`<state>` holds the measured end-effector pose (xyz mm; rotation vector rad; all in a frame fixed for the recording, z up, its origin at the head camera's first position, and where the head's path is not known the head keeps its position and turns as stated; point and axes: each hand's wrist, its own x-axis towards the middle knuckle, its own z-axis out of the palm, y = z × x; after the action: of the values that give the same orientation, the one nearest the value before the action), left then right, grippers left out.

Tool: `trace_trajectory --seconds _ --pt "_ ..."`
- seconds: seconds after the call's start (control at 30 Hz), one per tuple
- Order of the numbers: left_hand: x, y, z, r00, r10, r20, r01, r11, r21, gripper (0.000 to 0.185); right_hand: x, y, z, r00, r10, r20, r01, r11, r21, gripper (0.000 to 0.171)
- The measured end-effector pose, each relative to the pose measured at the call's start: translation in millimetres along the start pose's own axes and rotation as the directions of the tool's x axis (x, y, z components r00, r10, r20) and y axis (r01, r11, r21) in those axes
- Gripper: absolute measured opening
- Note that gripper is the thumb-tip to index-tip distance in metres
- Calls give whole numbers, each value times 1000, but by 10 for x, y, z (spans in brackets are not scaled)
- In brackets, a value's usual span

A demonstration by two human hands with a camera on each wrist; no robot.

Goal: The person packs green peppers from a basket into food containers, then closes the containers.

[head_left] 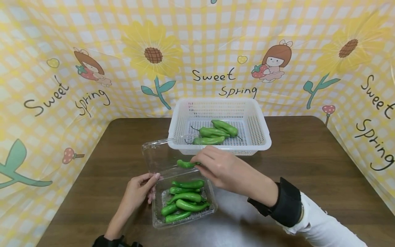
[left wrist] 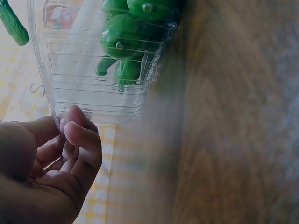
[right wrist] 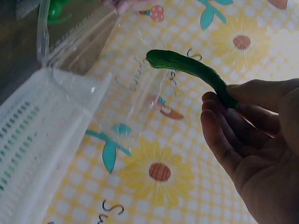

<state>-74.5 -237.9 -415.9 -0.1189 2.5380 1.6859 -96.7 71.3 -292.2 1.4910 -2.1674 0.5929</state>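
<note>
My right hand (head_left: 220, 168) pinches a curved green pepper (head_left: 185, 164) by one end, above the hinge side of a clear plastic clamshell box (head_left: 213, 214). In the right wrist view that pepper (right wrist: 187, 63) juts out from between thumb and fingers. Several green peppers (head_left: 186, 197) lie in the box's base. The clear lid (head_left: 160, 156) stands raised at the back and overlaps the white basket. At the box's left back corner, my left hand (head_left: 139, 190) grips the rim between thumb and fingers; the left wrist view shows its fingertips on the ribbed plastic wall (left wrist: 93, 100).
Behind the box stands a white perforated basket (head_left: 262, 137) with 3 larger green peppers (head_left: 213, 132) inside. Brown wooden table (head_left: 308, 154) extends to both sides. A yellow checked cloth (head_left: 197, 44) with printed flowers hangs around the back and sides.
</note>
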Motion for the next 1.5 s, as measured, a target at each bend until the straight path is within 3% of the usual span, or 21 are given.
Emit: trace_trajectory --seconds 0.43,0.73,1.03,1.3,1.5 --pt "6 3 1 1000 8 -5 -8 1000 9 37 80 -235 329 991 -74 113 73 997 7 15" --pt "14 -4 -5 999 44 -2 -44 999 22 36 144 -383 583 961 -163 223 197 971 -136 15" --pt "17 -11 -2 998 68 -3 -68 998 20 33 230 -478 788 924 -250 291 328 908 -261 19" --pt "13 -11 8 998 63 -3 -63 998 19 34 227 -483 927 896 -235 376 324 926 -193 20" --pt "10 -16 13 998 63 1 -63 998 8 34 236 -479 1034 882 -253 398 362 904 -226 18"
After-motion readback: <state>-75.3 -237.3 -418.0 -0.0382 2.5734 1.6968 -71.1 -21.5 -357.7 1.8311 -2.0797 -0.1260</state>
